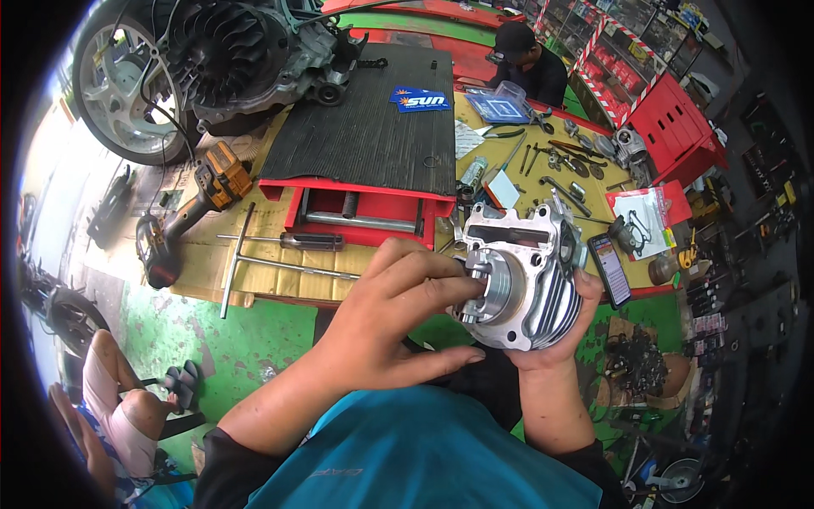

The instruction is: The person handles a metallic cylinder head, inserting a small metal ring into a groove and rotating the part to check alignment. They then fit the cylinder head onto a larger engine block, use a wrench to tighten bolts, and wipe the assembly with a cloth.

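Note:
In front of my chest is a silver engine cylinder block (538, 284) with cooling fins along its right side. My right hand (555, 346) grips it from below and the right, thumb up along the fins. A metal piston (509, 285) sits partly in the bore, with its ring grooves and open underside showing. At that underside, the fingertips of my left hand (411, 305) are hooked against the piston, partly hidden by it. My left thumb stays apart below, touching nothing.
A red lift bench with a ribbed black mat (365, 127) stands ahead, an engine and wheel (127, 81) at its left. Nearby lie a cordless impact wrench (203, 191), a T-handle wrench (246, 259) and a phone (610, 271). Hand tools cover the right side. Two other people sit nearby.

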Demonstrator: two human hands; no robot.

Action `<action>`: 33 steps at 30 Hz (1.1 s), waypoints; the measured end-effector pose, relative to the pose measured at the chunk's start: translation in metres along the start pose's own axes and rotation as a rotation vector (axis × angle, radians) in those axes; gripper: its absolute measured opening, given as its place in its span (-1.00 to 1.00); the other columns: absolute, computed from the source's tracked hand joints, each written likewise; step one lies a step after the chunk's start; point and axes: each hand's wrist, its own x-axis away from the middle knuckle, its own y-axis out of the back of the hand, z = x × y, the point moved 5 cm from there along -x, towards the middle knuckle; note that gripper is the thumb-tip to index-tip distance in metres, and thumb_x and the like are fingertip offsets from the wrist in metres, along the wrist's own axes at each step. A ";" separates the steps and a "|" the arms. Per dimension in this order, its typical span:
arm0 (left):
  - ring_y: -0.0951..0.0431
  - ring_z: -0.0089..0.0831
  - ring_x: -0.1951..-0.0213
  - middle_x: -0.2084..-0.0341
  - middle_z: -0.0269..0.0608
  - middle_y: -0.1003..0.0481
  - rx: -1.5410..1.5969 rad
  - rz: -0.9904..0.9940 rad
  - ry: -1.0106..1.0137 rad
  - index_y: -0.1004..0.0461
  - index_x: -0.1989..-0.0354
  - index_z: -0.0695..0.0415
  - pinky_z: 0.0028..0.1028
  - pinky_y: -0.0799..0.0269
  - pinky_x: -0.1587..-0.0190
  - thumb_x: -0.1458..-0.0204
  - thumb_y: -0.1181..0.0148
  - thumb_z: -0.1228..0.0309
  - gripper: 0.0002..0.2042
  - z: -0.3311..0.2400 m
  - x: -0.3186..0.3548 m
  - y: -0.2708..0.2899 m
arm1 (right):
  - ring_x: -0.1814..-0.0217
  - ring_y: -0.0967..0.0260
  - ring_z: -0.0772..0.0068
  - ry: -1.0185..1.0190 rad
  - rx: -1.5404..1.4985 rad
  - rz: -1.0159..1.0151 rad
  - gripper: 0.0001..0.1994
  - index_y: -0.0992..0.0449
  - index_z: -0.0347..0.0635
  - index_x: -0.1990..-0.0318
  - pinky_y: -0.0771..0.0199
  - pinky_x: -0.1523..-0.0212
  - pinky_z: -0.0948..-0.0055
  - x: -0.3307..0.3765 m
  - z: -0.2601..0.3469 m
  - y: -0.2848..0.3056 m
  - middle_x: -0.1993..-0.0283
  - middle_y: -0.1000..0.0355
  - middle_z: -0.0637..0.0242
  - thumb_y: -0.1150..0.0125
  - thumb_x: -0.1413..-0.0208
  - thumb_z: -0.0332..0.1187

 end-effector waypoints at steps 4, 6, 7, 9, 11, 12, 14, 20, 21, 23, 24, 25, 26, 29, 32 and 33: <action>-0.47 -0.11 0.12 0.13 -0.17 -0.54 -0.100 -0.011 -0.016 -0.58 0.02 0.14 -0.20 -0.43 0.04 0.22 -0.57 0.22 -0.46 -0.002 0.000 -0.007 | -0.18 -0.48 0.00 0.034 0.033 0.001 -0.27 -0.37 -0.26 -0.31 -0.49 -0.22 0.06 -0.002 -0.002 0.001 -0.25 -0.45 -0.02 0.06 -0.18 0.15; -0.50 -0.06 0.13 0.17 -0.11 -0.55 -0.157 -0.010 -0.037 -0.58 0.10 0.19 -0.18 -0.43 0.07 0.28 -0.59 0.23 -0.46 -0.003 0.002 -0.010 | -0.20 -0.46 0.00 0.049 0.037 -0.010 -0.25 -0.35 -0.27 -0.33 -0.48 -0.23 0.06 -0.002 -0.003 0.001 -0.26 -0.44 -0.03 0.05 -0.17 0.17; -0.51 -0.06 0.13 0.18 -0.12 -0.55 -0.172 -0.021 -0.061 -0.58 0.11 0.19 -0.18 -0.44 0.07 0.29 -0.59 0.24 -0.47 -0.004 0.004 -0.010 | -0.21 -0.45 0.00 0.057 0.039 -0.016 -0.24 -0.34 -0.27 -0.34 -0.47 -0.24 0.06 -0.001 -0.003 0.001 -0.27 -0.43 -0.03 0.05 -0.17 0.17; -0.52 -0.06 0.14 0.21 -0.14 -0.56 -0.203 -0.046 -0.114 -0.59 0.13 0.18 -0.18 -0.45 0.07 0.30 -0.59 0.28 -0.50 -0.005 0.005 -0.010 | -0.32 -0.37 -0.01 0.080 0.102 -0.005 -0.12 -0.23 -0.33 -0.41 -0.41 -0.31 0.06 -0.002 -0.002 0.008 -0.38 -0.31 -0.06 0.00 -0.12 0.22; -0.53 -0.08 0.15 0.22 -0.16 -0.57 -0.200 -0.052 -0.112 -0.60 0.15 0.17 -0.20 -0.45 0.07 0.29 -0.59 0.29 -0.52 -0.008 0.008 -0.010 | -0.37 -0.32 -0.01 0.071 0.124 0.027 -0.06 -0.16 -0.37 -0.45 -0.37 -0.35 0.05 -0.003 -0.003 0.005 -0.44 -0.24 -0.08 -0.02 -0.09 0.24; -0.53 -0.08 0.15 0.22 -0.17 -0.57 -0.198 -0.054 -0.110 -0.60 0.16 0.16 -0.21 -0.45 0.07 0.28 -0.59 0.29 -0.54 -0.009 0.008 -0.009 | -0.42 -0.25 -0.05 0.059 0.130 0.100 -0.01 -0.08 -0.40 -0.48 -0.33 -0.39 0.02 -0.005 -0.005 0.000 -0.48 -0.16 -0.11 -0.06 -0.06 0.23; -0.54 -0.09 0.16 0.24 -0.16 -0.59 -0.092 -0.019 -0.064 -0.60 0.13 0.16 -0.21 -0.45 0.08 0.28 -0.61 0.30 -0.52 -0.010 0.007 -0.002 | -0.44 -0.25 -0.04 0.025 0.054 0.123 -0.02 -0.08 -0.38 -0.49 -0.27 -0.42 0.04 -0.004 -0.006 -0.010 -0.46 -0.20 -0.10 -0.10 0.00 0.14; -0.59 -0.20 0.25 0.30 -0.12 -0.61 0.192 -0.098 0.179 -0.58 0.00 0.23 -0.26 -0.50 0.16 0.26 -0.62 0.37 -0.43 -0.004 0.009 0.005 | -0.49 -0.18 -0.15 0.004 0.097 0.161 0.10 0.06 -0.33 -0.53 -0.19 -0.48 -0.05 -0.004 -0.001 -0.019 -0.48 -0.15 -0.16 -0.25 0.17 0.02; -0.60 -0.23 0.27 0.31 -0.11 -0.62 0.152 -0.061 0.179 -0.57 -0.02 0.25 -0.27 -0.51 0.18 0.25 -0.62 0.39 -0.42 -0.005 0.005 0.009 | -0.49 -0.18 -0.15 0.003 0.107 0.152 0.10 0.05 -0.33 -0.53 -0.19 -0.48 -0.05 -0.003 -0.001 -0.019 -0.48 -0.14 -0.15 -0.25 0.17 0.01; -0.61 -0.26 0.32 0.32 -0.14 -0.61 0.134 0.034 0.169 -0.57 -0.03 0.25 -0.30 -0.53 0.19 0.25 -0.62 0.40 -0.42 -0.003 0.001 0.012 | -0.50 -0.17 -0.14 0.000 0.124 0.135 0.10 0.05 -0.33 -0.53 -0.19 -0.47 -0.06 0.000 -0.003 -0.019 -0.48 -0.14 -0.15 -0.26 0.17 0.01; -0.61 -0.28 0.34 0.33 -0.15 -0.61 0.125 0.082 0.164 -0.57 -0.04 0.25 -0.31 -0.54 0.20 0.24 -0.62 0.41 -0.42 -0.002 0.000 0.013 | -0.49 -0.18 -0.14 -0.011 0.121 0.141 0.09 0.06 -0.32 -0.54 -0.19 -0.48 -0.05 0.000 -0.003 -0.020 -0.48 -0.14 -0.15 -0.26 0.16 0.00; -0.61 -0.29 0.31 0.32 -0.16 -0.59 0.148 0.107 0.214 -0.57 -0.03 0.24 -0.31 -0.54 0.18 0.25 -0.62 0.40 -0.42 -0.001 -0.001 0.014 | -0.49 -0.18 -0.14 -0.007 0.124 0.137 0.09 0.06 -0.31 -0.54 -0.18 -0.48 -0.05 0.000 -0.003 -0.021 -0.48 -0.14 -0.15 -0.26 0.15 0.00; -0.60 -0.30 0.28 0.32 -0.18 -0.57 0.172 0.131 0.265 -0.57 -0.03 0.23 -0.32 -0.55 0.16 0.25 -0.63 0.39 -0.42 0.000 -0.003 0.015 | -0.49 -0.18 -0.14 -0.004 0.128 0.133 0.08 0.06 -0.31 -0.54 -0.18 -0.48 -0.05 -0.001 -0.004 -0.023 -0.48 -0.14 -0.15 -0.26 0.14 0.00; -0.57 -0.31 0.17 0.25 -0.18 -0.49 0.136 0.219 0.343 -0.57 0.00 0.22 -0.33 -0.56 0.11 0.27 -0.65 0.37 -0.42 -0.001 -0.012 0.022 | -0.49 -0.18 -0.09 -0.023 0.106 0.131 0.04 0.04 -0.31 -0.54 -0.17 -0.47 -0.04 -0.001 -0.006 -0.016 -0.47 -0.18 -0.09 -0.24 0.09 -0.01; -0.52 -0.31 0.06 0.14 -0.16 -0.40 0.179 0.309 0.394 -0.54 0.05 0.22 -0.35 -0.56 0.07 0.28 -0.66 0.36 -0.43 0.006 -0.018 0.022 | -0.49 -0.19 -0.04 -0.057 0.086 0.128 -0.03 0.00 -0.31 -0.52 -0.18 -0.47 -0.02 -0.003 -0.008 -0.007 -0.46 -0.20 -0.04 -0.20 0.04 -0.05; -0.50 -0.31 0.02 0.10 -0.15 -0.36 0.216 0.336 0.413 -0.53 0.07 0.22 -0.36 -0.56 0.07 0.28 -0.67 0.36 -0.44 0.009 -0.019 0.020 | -0.49 -0.19 -0.04 -0.066 0.083 0.114 -0.03 0.00 -0.31 -0.52 -0.18 -0.47 -0.02 -0.003 -0.009 -0.006 -0.47 -0.19 -0.05 -0.19 0.03 -0.05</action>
